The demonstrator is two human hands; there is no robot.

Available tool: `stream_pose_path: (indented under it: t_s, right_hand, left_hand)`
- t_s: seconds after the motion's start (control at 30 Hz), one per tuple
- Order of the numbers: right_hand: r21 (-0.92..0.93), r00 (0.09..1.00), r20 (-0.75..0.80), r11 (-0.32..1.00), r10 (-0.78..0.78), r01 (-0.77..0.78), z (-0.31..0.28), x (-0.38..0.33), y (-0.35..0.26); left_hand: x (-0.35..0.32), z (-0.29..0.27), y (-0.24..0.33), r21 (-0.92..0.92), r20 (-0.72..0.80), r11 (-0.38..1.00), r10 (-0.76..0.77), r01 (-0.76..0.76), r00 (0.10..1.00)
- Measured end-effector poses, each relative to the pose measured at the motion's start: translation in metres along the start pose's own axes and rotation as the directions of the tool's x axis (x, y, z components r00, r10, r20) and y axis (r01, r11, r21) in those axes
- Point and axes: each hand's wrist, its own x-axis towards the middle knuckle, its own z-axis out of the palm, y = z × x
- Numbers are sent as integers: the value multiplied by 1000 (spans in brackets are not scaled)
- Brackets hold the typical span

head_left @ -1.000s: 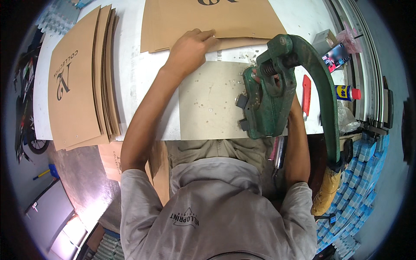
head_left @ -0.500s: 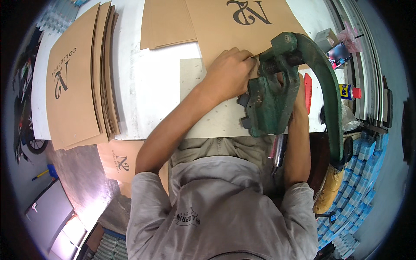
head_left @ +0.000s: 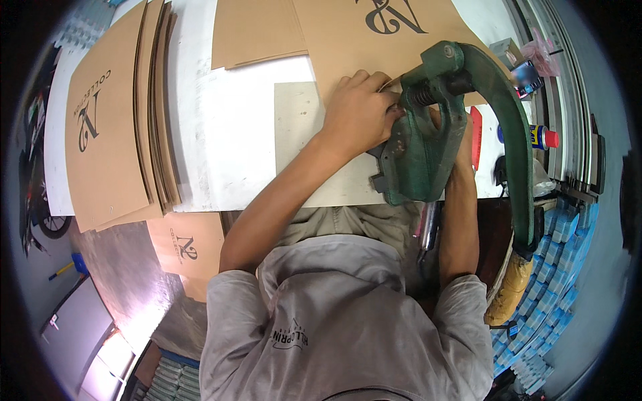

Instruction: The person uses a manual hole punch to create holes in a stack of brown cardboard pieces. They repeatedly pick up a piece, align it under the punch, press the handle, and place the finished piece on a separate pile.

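A green cast-metal lever press stands at the table's front edge, its long curved handle reaching down on the right. A brown paper bag with a dark printed emblem lies flat, its near edge at the press head. My left hand is closed on that near edge, fingers curled beside the press; the fingertips are partly hidden. Behind the press is my right hand, mostly covered by the green casting. Only its wrist side shows, so its fingers cannot be made out.
Printed brown bags are stacked at left, with more brown sheets at the back. A red-handled tool, a phone and a red-capped spray can lie to the right. Blue-wrapped bundles are piled beyond the table.
The view has shifted slightly. My left forearm and the paper bag have moved a little to the right. The press handle stays down, and both hands remain about the press.
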Motion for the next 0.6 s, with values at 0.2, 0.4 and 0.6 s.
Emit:
stream_pose_path:
  t_s: [0.2, 0.4, 0.6]
  right_hand:
    - [182, 994, 111, 983, -14, -7, -21, 13, 30]
    - [-407, 961, 201, 876, -193, 261, -39, 6, -12]
    - [-285, 611, 428, 542, -666, 791, -128, -120, -209]
  left_hand:
    - [1, -1, 4, 22, 11, 999, -31, 30, 999]
    - [3, 5, 10, 62, -24, 997, -36, 38, 999]
    - [2, 4, 6, 46, -38, 998, -43, 45, 998]
